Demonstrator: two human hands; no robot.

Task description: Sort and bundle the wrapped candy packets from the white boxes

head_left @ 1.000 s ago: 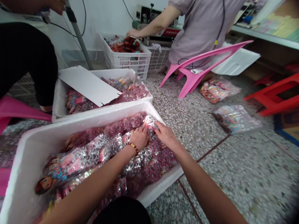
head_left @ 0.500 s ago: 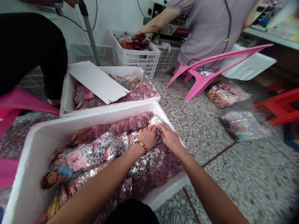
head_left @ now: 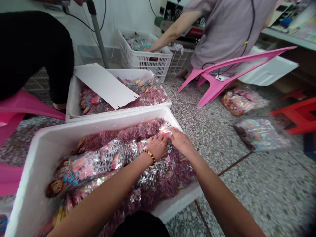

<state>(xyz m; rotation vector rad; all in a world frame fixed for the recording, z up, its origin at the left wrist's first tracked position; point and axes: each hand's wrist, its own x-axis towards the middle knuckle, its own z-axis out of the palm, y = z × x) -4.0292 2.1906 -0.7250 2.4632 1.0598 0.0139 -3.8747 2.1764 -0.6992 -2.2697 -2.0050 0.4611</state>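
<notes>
Toward the far right end of a white foam box (head_left: pixel 37 177), in the head view, lays the left hand (head_left: pixel 158 147) palm down on plastic-wrapped packets (head_left: pixel 93 161), with fingers bent and slightly parted. Sets the right hand (head_left: pixel 181 141) just beside, by the box's right rim, with curved fingertips at a pink-and-silver patch of wrapping (head_left: pixel 165 131). Cannot tell pinching from plain pressing for either hand. Wears a beaded bracelet (head_left: pixel 150 154) on the left wrist. Finds the packets beneath the hands and spreading left and nearer, with a printed cartoon head (head_left: pixel 57 187) well to the left of them. Beyond the hands, meets a second foam box (head_left: pixel 74 98), also holding packets, with a white sheet (head_left: pixel 106 85) lying aslant across it. Farther past that, sees a co-worker's bare arm (head_left: pixel 172 31) stretched into a white slatted crate (head_left: pixel 153 62), and a pink chair (head_left: pixel 208 93) to the crate's right. To the right of the hands, on the speckled floor (head_left: pixel 247 191), sees two clear bags (head_left: pixel 243 100) of colourful items, near a red stool (head_left: pixel 301 115).
</notes>
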